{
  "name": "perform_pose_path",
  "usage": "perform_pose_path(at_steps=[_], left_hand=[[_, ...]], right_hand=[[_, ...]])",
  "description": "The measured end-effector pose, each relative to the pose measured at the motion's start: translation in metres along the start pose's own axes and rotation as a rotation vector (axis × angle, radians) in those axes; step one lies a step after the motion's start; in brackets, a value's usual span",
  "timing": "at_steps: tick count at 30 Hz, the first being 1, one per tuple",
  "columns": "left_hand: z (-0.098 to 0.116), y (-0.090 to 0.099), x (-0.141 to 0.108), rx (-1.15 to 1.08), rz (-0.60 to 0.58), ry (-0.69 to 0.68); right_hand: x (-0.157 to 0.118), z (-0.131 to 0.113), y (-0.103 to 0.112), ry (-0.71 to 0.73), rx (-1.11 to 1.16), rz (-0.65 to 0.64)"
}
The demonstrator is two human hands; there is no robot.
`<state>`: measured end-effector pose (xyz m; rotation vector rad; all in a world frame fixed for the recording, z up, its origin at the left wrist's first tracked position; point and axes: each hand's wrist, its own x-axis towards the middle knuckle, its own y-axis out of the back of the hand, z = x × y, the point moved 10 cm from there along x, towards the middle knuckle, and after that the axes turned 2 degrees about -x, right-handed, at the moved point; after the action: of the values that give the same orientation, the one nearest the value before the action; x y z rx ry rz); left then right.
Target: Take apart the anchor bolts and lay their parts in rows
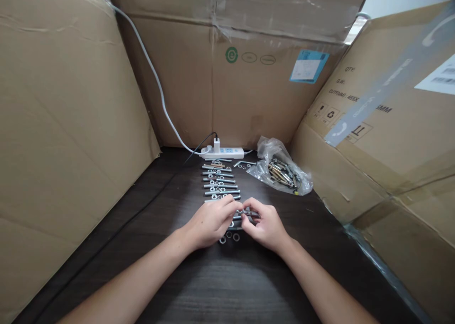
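My right hand (267,225) is closed around a metal bolt (252,214), its thumb and index finger pinched near one end. Close against it, my left hand (213,220) has its fingertips pressed together at the same end. A small shiny piece shows between the two hands, but the left fingers hide most of it. Beyond the hands, several bolts (223,192) lie in a column of rows, with nuts and washers between them. Below the fingers are more loose washers (236,237), and other bolts there are partly covered by my hands.
A clear plastic bag (304,186) of bolts lies at the back right. Behind the column stands a white power strip (231,153) with a charger (216,146) plugged in. A black cable (142,208) crosses the dark table on the left. Cardboard walls (185,82) enclose three sides.
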<state>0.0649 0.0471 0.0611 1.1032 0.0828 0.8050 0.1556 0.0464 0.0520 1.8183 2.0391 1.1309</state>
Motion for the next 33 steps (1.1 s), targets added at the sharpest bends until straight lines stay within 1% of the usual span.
perform_pose_path(at_steps=[7,11,14,16,18,20,25,28,31,33], left_hand=[[-0.003,0.000,0.001,-0.055,0.002,0.039],[-0.009,-0.002,0.001,0.007,-0.023,0.093],[-0.010,0.004,0.000,0.012,0.031,0.112],[-0.006,0.006,0.000,-0.014,0.046,0.082],[-0.001,0.005,0.000,-0.030,0.027,0.042],[0.001,0.003,0.000,-0.034,0.008,0.031],[-0.002,0.000,0.001,-0.020,-0.001,0.052],[-0.009,-0.004,0.001,0.067,-0.024,0.101],[-0.012,0.002,0.001,0.102,0.033,0.130],[-0.008,0.006,0.001,0.062,0.057,0.108]], right_hand=[[-0.002,0.000,-0.001,0.009,0.005,0.012],[-0.002,0.001,-0.003,0.017,0.005,0.004],[-0.002,0.004,-0.004,0.005,0.010,0.005],[-0.002,0.008,-0.004,-0.011,0.023,0.009],[-0.001,0.009,-0.004,-0.023,0.032,0.011],[-0.001,0.010,-0.003,-0.028,0.028,0.009],[-0.002,0.008,-0.004,-0.030,0.008,0.004],[-0.003,0.008,-0.004,-0.031,0.010,0.008],[-0.003,0.008,-0.002,-0.029,0.003,0.023],[-0.003,0.008,-0.001,-0.017,-0.004,0.025]])
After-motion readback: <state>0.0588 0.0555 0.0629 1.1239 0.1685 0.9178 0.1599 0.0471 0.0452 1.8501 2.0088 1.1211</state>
